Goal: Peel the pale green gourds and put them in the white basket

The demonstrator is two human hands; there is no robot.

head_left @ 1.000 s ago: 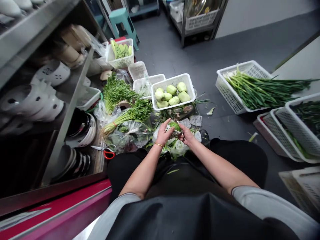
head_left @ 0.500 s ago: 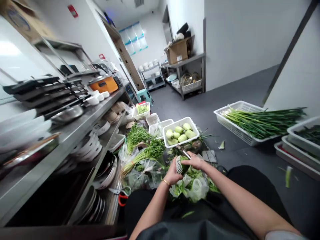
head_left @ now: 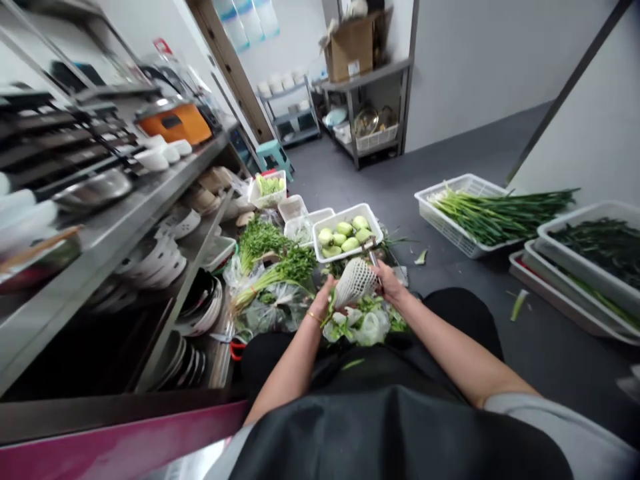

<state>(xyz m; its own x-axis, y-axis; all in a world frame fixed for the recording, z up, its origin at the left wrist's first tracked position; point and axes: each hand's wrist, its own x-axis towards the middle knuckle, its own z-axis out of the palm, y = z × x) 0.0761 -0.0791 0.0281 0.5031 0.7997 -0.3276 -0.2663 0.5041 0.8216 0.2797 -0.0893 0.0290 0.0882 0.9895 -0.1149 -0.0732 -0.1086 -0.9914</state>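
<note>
A white foam net [head_left: 356, 283] stretches between my two hands over a heap of greens and clear plastic [head_left: 371, 321]. My left hand [head_left: 323, 300], with a bracelet at the wrist, is closed at the net's left side, where some green shows by the fingers. On the other side, my right hand [head_left: 389, 283] is closed round a metal-ended tool [head_left: 371, 253] that points up and away. Just beyond the hands stands a white basket [head_left: 320, 253] of peeled pale green vegetables [head_left: 345, 229].
Bundled leafy greens [head_left: 265, 243] and red-handled scissors [head_left: 237, 348] lie left. A metal shelf [head_left: 150, 220] with bowls and plates runs along the left. Right are a basket of long green stalks [head_left: 487, 213] and stacked trays [head_left: 590, 260]. A teal stool [head_left: 274, 157] stands ahead.
The view has tilted down. My hands have moved apart, and the white net now shows at full length between them, where it was bunched round a dark green vegetable in my left hand.
</note>
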